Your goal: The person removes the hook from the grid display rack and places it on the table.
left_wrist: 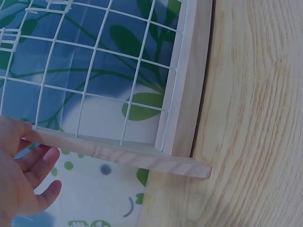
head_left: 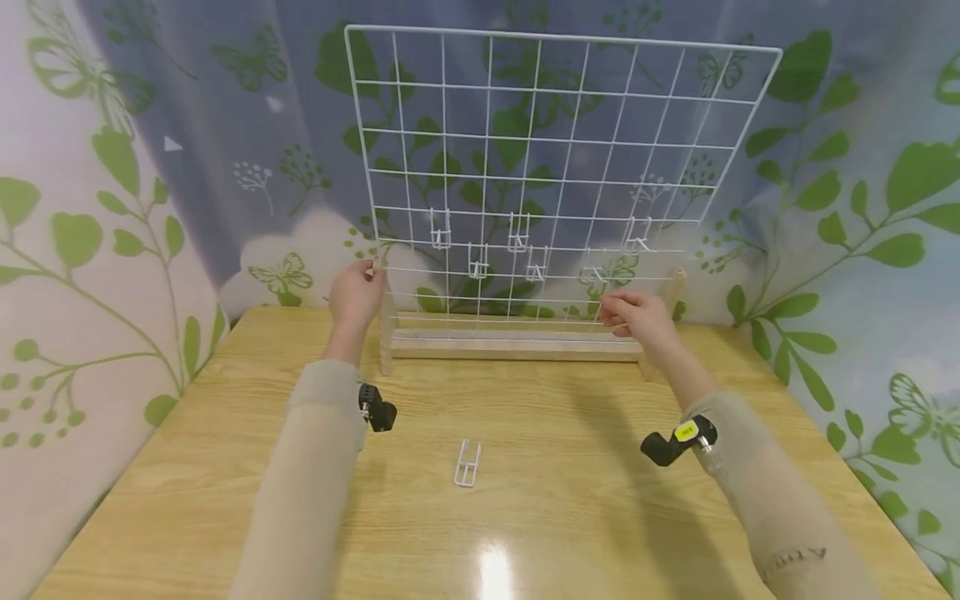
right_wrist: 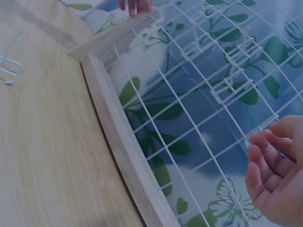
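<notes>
In the head view, a white wire grid panel (head_left: 538, 179) stands upright between two wooden posts joined by a wooden crossbar (head_left: 517, 346). At the left post (left_wrist: 118, 153), my left hand (head_left: 356, 292) pinches the upper end between thumb and forefinger, its other fingers loosely bent below. My right hand (head_left: 637, 321) is at the grid's lower right, fingers curled with the tips close together, just below a wire hook (head_left: 592, 274). Whether the fingertips grasp that hook is hidden. More white hooks, such as one hook (head_left: 517, 242) near the middle, hang on the wires.
A loose white wire hook (head_left: 467, 464) lies on the wooden table (head_left: 540, 433) in front of the grid. The right post (head_left: 675, 287) rises behind my right hand. A leaf-patterned curtain (head_left: 825, 167) encloses the back and sides.
</notes>
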`<state>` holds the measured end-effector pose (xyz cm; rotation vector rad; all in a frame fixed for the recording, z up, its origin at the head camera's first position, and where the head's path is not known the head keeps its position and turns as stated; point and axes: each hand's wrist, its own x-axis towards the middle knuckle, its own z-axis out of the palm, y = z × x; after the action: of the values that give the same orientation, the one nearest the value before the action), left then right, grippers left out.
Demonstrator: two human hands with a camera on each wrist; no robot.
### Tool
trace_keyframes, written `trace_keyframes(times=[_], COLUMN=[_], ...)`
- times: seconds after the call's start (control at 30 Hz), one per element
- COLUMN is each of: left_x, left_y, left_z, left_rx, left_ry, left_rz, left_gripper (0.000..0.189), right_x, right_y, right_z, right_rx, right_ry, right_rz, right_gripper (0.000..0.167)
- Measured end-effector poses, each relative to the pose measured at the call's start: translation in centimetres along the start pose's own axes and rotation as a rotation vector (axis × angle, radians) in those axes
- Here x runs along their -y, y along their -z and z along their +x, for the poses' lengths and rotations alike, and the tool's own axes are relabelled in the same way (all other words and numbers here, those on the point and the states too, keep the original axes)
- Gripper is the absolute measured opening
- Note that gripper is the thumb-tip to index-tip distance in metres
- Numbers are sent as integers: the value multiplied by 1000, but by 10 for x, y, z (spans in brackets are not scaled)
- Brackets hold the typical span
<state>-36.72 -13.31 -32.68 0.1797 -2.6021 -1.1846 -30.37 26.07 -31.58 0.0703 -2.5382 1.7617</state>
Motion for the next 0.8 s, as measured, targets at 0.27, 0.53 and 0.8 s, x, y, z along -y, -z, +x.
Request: trace_keyframes(times=[0.27,0.53,0.8], left_x=[1,-1,1], left_y=[-2,-3,-3], left_z=[1,1,2], left_rx=[-4,-3,2], left_ry=[0,-5,7], left_rz=[14,36,38], left_gripper=[42,43,43], right_x=[6,4,6], right_y=[18,26,22], right_z=[14,30,37], right_rx=[-74,-25,15], right_ry=[59,104,76], right_rz=[20,54,156], right_gripper=[41,38,23])
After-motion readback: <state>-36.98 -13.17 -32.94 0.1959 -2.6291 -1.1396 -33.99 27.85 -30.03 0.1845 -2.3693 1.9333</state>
